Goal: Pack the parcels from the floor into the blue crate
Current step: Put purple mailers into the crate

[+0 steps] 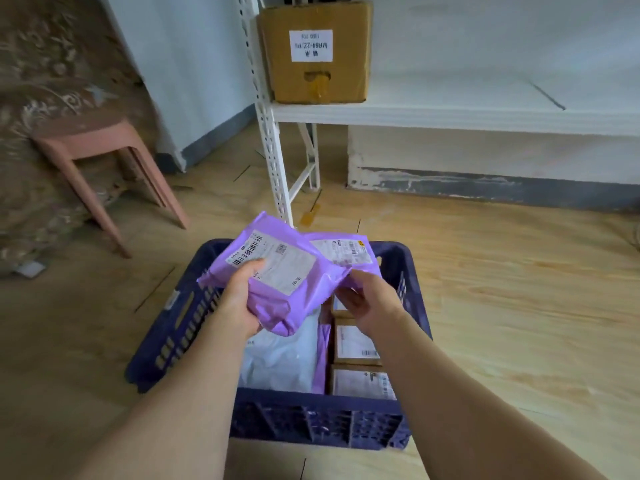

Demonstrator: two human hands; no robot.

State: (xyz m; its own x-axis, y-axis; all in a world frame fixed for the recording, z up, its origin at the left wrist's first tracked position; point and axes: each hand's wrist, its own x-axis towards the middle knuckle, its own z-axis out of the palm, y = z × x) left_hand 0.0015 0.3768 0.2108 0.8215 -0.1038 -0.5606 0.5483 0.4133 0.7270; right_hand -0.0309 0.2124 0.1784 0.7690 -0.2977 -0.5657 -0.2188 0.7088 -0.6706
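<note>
The blue crate (180,327) stands on the wooden floor below me. Above it I hold two purple mailer parcels with white labels. My left hand (239,296) grips the nearer purple parcel (277,271) from below, thumb on its label. My right hand (363,303) pinches the lower edge of the second purple parcel (346,252), which lies partly under the first. Inside the crate lie a white mailer (284,358), a purple mailer edge (323,358) and three small brown boxes with labels (356,344) along the right side.
A white metal shelf rack (277,161) stands just behind the crate, with a large cardboard box (315,50) on its shelf. A pink plastic stool (104,161) is at the left by patterned fabric. Bare wooden floor (519,289) extends to the right.
</note>
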